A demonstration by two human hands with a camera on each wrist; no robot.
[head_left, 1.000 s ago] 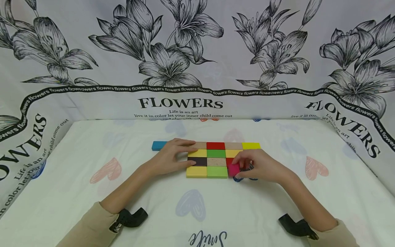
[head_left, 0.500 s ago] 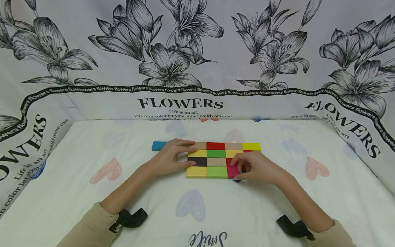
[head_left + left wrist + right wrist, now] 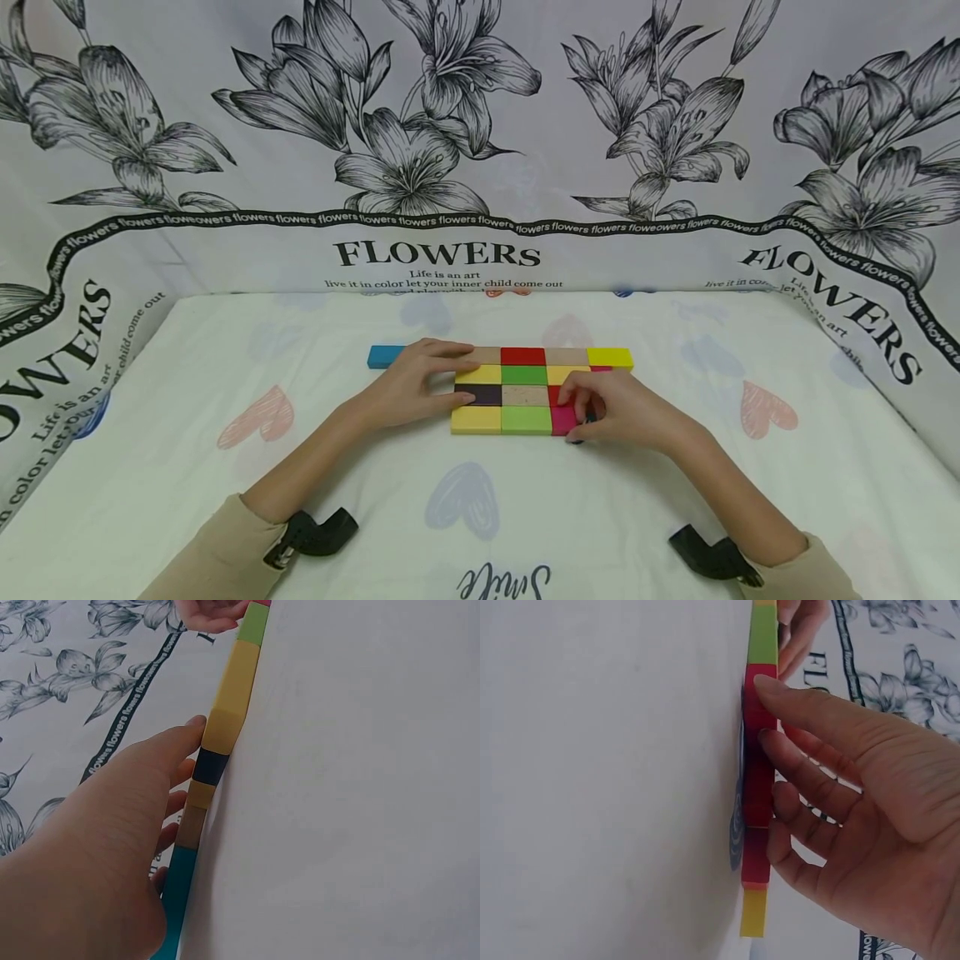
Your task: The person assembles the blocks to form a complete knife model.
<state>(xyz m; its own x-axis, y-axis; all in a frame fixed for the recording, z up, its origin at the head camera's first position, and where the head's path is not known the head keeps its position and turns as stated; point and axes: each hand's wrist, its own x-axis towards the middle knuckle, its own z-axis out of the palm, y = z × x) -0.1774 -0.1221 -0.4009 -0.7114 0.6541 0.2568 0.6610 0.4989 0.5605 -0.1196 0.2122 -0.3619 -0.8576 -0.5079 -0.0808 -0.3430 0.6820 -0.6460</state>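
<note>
Coloured wooden blocks lie edge to edge in rows on the cloth. At the front right corner sits a pink block [image 3: 562, 420], touching the light green block [image 3: 526, 421]. My right hand [image 3: 633, 412] pinches the pink block at its right side, with the thumb [image 3: 769, 684] at its front edge; part of the block is hidden. My left hand [image 3: 401, 383] rests with extended fingers along the left side of the rows, its thumb by the black block [image 3: 477, 394] and the front yellow block [image 3: 476, 420]. The hand partly covers the blue block [image 3: 385, 357] in the back row.
The back row is longest, from the blue block to a bright yellow block [image 3: 611, 358] at the right. A white cloth [image 3: 360, 517] printed with hearts lies under the blocks. Behind hangs a flower-printed curtain [image 3: 555, 175].
The right hand has moved slightly left, bringing the pink block flush against the light green block and into line with the front row. The left hand has stayed in place.
</note>
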